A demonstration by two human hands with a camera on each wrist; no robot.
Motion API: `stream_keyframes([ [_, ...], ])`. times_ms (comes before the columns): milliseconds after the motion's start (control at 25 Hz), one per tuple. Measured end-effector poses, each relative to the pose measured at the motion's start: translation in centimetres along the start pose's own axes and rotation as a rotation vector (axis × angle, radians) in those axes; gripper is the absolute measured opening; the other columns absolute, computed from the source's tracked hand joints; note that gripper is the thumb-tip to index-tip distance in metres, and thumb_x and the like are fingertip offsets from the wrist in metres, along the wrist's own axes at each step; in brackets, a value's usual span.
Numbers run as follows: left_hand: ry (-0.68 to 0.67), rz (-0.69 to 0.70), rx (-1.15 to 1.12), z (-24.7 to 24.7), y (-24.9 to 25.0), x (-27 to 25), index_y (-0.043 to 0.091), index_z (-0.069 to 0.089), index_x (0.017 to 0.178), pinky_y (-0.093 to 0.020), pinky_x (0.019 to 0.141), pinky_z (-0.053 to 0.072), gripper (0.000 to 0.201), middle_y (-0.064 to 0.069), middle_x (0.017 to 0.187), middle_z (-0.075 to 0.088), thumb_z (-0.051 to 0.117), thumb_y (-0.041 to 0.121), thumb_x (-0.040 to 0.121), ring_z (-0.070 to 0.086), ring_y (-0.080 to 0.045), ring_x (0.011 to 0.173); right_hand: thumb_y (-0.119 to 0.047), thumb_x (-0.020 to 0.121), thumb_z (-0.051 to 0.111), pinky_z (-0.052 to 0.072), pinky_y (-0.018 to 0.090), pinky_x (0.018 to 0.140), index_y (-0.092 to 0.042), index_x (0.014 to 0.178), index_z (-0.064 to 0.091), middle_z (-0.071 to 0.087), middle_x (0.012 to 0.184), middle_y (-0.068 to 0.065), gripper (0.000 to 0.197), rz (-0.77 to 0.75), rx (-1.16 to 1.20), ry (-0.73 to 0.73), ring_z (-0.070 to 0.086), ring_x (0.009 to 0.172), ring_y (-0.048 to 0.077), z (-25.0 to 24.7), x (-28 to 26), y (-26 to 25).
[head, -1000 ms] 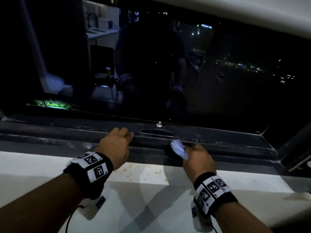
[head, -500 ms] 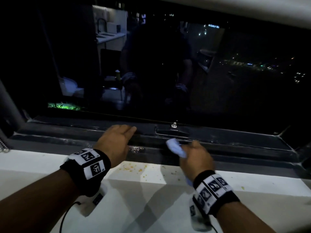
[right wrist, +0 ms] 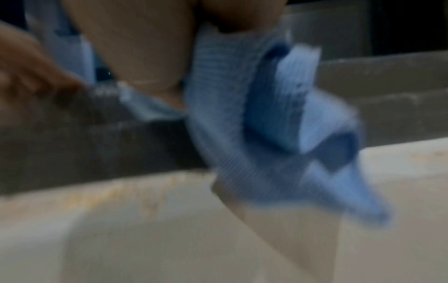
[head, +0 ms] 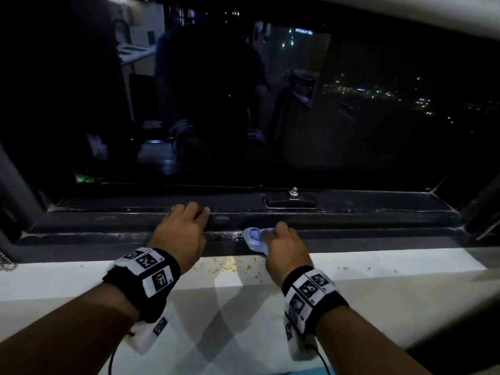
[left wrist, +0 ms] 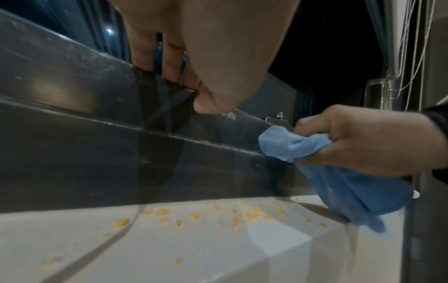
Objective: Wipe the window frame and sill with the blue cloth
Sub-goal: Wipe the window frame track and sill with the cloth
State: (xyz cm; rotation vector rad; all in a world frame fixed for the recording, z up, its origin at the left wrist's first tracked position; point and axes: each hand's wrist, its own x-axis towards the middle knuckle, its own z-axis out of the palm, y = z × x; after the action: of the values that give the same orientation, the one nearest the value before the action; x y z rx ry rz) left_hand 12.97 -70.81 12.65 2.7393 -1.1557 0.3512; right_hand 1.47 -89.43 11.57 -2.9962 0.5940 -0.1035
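Observation:
My right hand [head: 270, 236] grips the bunched blue cloth [head: 254, 240] and presses it onto the lower ledge of the dark window frame [head: 365, 221], left of the small metal latch [head: 293, 192]. A tail of the blue cloth [left wrist: 346, 183] hangs down over the white sill [head: 392, 269]. The right wrist view is blurred, with the blue cloth [right wrist: 278, 124] under the thumb. My left hand [head: 196, 215] rests its fingers on the frame's upper rail, holding nothing; the left wrist view shows these fingers [left wrist: 145, 57] touching the window frame [left wrist: 72, 143].
Yellow crumbs [head: 227, 267] lie scattered on the sill between my hands, also visible as crumbs [left wrist: 242, 212] near the frame's foot. The dark window pane [head: 270, 117] stands behind. Bead cords [left wrist: 407, 47] hang at the right side.
My right hand has slid the cloth leftward along the frame, from right of the latch to left of it. My left hand has also shifted left along the rail.

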Motion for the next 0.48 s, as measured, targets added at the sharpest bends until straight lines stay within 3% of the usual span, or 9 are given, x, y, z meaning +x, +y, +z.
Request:
stream_keyframes([
  [160, -0.082, -0.008, -0.008, -0.9, 0.0, 0.2, 0.014, 0.030, 0.141, -0.035, 0.098, 0.037, 0.060, -0.002, 0.127, 0.042, 0.049, 0.028, 0.086, 0.040, -0.024, 0.113, -0.018, 0.087, 0.052, 0.047, 0.033, 0.083, -0.025, 0.123, 0.055, 0.049, 0.110, 0.008, 0.037, 0.129, 0.101, 0.108, 0.056, 0.097, 0.030, -1.4, -0.7, 1.8],
  [240, -0.096, -0.018, -0.034, -1.3, -0.2, 0.4, 0.016, 0.025, 0.142, -0.033, 0.098, 0.036, 0.060, -0.001, 0.130, 0.039, 0.047, 0.028, 0.088, 0.037, -0.022, 0.116, -0.018, 0.087, 0.054, 0.046, 0.032, 0.085, -0.022, 0.125, 0.054, 0.048, 0.114, 0.009, 0.038, 0.191, 0.060, 0.106, 0.054, 0.100, 0.029, -0.3, -0.4, 0.8],
  [400, -0.126, -0.006, -0.063, -1.6, -0.8, 0.4, 0.017, 0.030, 0.140, -0.033, 0.093, 0.040, 0.057, -0.002, 0.129, 0.039, 0.048, 0.025, 0.087, 0.037, -0.023, 0.115, -0.013, 0.088, 0.051, 0.045, 0.033, 0.089, -0.010, 0.120, 0.056, 0.042, 0.121, 0.012, 0.032, 0.320, 0.128, 0.103, 0.051, 0.105, 0.029, 1.3, 1.4, -2.8],
  [480, -0.126, -0.003, -0.064, -1.5, -0.8, 0.5, 0.016, 0.031, 0.140, -0.033, 0.093, 0.040, 0.057, -0.002, 0.129, 0.040, 0.048, 0.026, 0.086, 0.038, -0.023, 0.114, -0.012, 0.088, 0.050, 0.044, 0.034, 0.091, -0.009, 0.119, 0.056, 0.040, 0.122, 0.012, 0.032, 0.319, 0.108, 0.097, 0.050, 0.105, 0.030, 1.4, 1.6, -3.7],
])
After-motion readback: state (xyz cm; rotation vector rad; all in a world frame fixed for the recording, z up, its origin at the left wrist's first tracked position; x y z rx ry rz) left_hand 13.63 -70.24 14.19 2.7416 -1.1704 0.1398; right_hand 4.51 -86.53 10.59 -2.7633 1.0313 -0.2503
